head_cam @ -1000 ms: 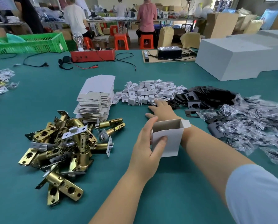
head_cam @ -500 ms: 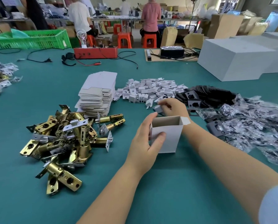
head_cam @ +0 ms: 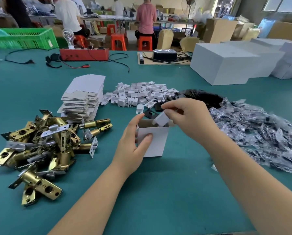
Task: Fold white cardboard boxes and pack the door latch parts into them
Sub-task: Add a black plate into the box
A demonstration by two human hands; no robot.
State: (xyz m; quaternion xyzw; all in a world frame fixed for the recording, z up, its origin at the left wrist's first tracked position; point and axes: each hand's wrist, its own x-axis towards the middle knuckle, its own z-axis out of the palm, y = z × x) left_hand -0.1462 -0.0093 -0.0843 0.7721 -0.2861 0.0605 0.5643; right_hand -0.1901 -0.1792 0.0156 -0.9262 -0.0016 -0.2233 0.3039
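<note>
Your left hand grips the small white cardboard box, thumb flat on its front; it stands upright and open-topped on the green table, its inside plain brown. Your right hand pinches one small white insert at the box's mouth. Behind sit one stack of flat box blanks, a heap of white inserts, brass latches piled at left, and glossy plastic bags at right, too many to count.
</note>
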